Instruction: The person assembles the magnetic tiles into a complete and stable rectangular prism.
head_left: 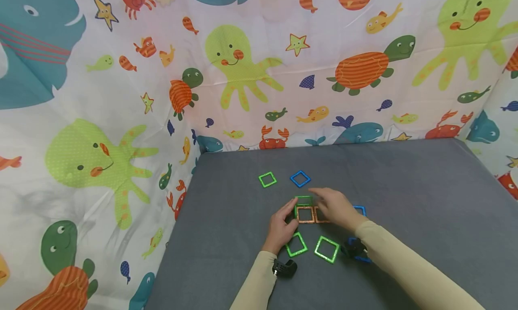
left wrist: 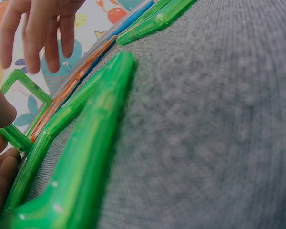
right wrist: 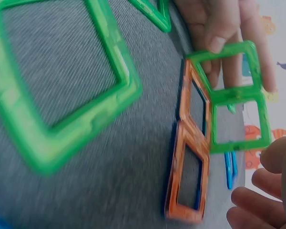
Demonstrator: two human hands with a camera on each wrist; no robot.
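Observation:
Two orange square magnetic tiles [right wrist: 185,90] lie side by side on the grey surface, with blue edges showing beneath them. Two green square tiles stand upright along them, joined edge to edge. My left hand [head_left: 280,226] pinches the first green tile [right wrist: 255,67] between thumb and fingers at the left end. Close to the free corner of the second green tile [right wrist: 264,119], my right hand [head_left: 336,206] hovers with its fingers spread and relaxed. In the left wrist view, the right hand's fingers [left wrist: 35,43] hang apart, holding nothing.
Loose green tiles [head_left: 299,253] lie in front, one beside my left wrist. Farther back are a green tile [head_left: 270,184] and a blue tile [head_left: 305,183]. More blue pieces [head_left: 359,206] show near my right forearm. A sea-animal cloth [head_left: 259,121] hangs behind the surface.

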